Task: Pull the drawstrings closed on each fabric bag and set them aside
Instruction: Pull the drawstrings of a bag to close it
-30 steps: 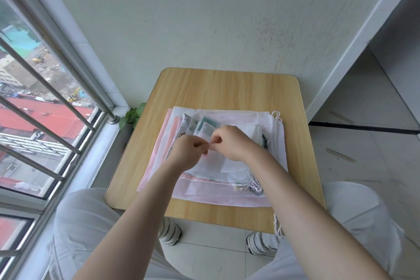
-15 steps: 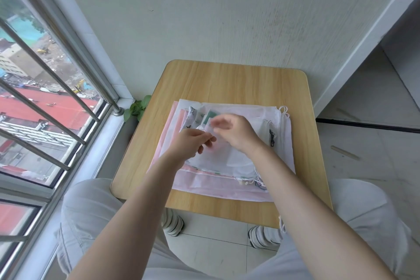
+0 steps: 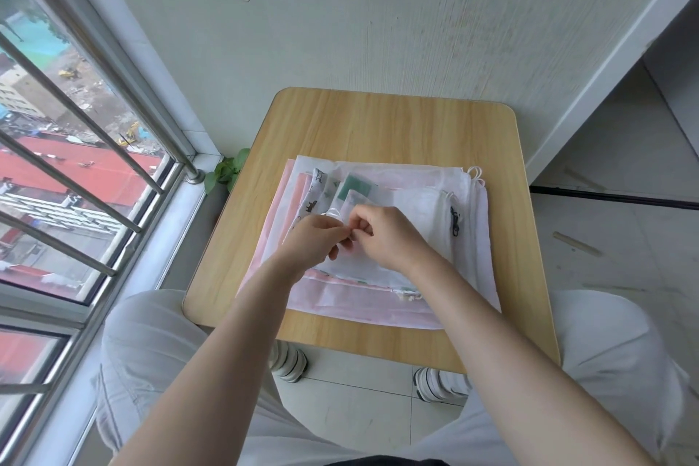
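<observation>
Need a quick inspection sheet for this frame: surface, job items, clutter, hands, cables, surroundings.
Surface: light wooden table with rounded corners, far half bare.
Job's things: flat stack of white and pink fabric drawstring bags; small sheer white bag on top, under the hands.
Clutter: nothing seen.
Hands: left hand and right hand meet over the stack, pinching the small bag's white drawstring.
Cables: none; white cord loops at the stack's far right corner.
Surroundings: barred window on the left, grey wall ahead, tiled floor.
</observation>
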Demonstrator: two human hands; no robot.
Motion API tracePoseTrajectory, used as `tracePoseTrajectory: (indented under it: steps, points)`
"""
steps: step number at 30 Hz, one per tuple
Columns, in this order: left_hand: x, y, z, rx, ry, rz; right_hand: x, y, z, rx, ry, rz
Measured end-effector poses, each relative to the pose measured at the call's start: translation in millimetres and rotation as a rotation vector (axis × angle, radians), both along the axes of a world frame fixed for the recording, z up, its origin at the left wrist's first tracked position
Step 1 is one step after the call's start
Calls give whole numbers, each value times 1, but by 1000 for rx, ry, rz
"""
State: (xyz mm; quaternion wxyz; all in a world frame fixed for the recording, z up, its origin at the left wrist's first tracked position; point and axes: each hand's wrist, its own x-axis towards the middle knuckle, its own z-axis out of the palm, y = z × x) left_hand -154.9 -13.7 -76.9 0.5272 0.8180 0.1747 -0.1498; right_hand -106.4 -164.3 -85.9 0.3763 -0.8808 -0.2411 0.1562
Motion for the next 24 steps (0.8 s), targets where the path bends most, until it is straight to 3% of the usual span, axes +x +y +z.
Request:
tracePoseTrajectory:
  steps: [8,18,24]
  points:
    - [-4,-3,0,121,-39,-52,7,-3,7,-81,140,108]
    - [-14,0,-5,-76,-145,180,1,-7,6,-65,124,101]
    - [-16,1,-6,-70,-144,162,-3,-6,4,61,146,19]
